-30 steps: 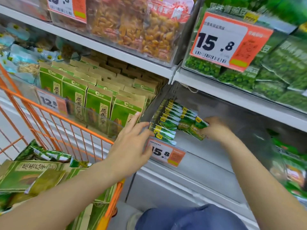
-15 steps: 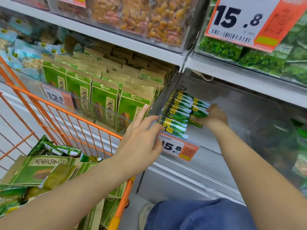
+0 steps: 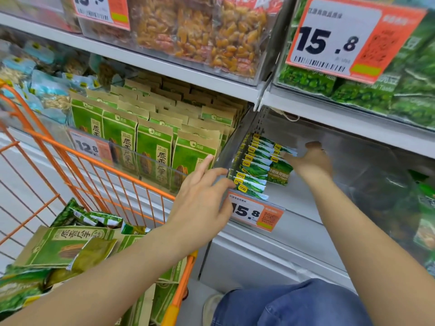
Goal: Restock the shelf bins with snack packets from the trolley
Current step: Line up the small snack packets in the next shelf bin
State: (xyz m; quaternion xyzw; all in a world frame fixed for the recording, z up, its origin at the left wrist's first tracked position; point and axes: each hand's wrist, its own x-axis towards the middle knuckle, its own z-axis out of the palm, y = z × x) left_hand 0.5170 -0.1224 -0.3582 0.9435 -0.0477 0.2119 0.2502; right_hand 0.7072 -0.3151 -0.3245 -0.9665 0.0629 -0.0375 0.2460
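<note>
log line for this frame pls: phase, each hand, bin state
phase: stocking bin | right hand: inside clear bin, pressing row of green packets | left hand: open at bin front by price tag | bin: partly filled

At twelve o'clock a clear bin of yellow dried fruit (image 3: 200, 36) sits on the top shelf, with a 15.8 price tag (image 3: 350, 41) at one o'clock. A 12.8 price tag (image 3: 90, 148) hangs at nine o'clock. At six o'clock show a denim-clad knee (image 3: 294, 304) and what may be a shoe (image 3: 210, 307)
</note>
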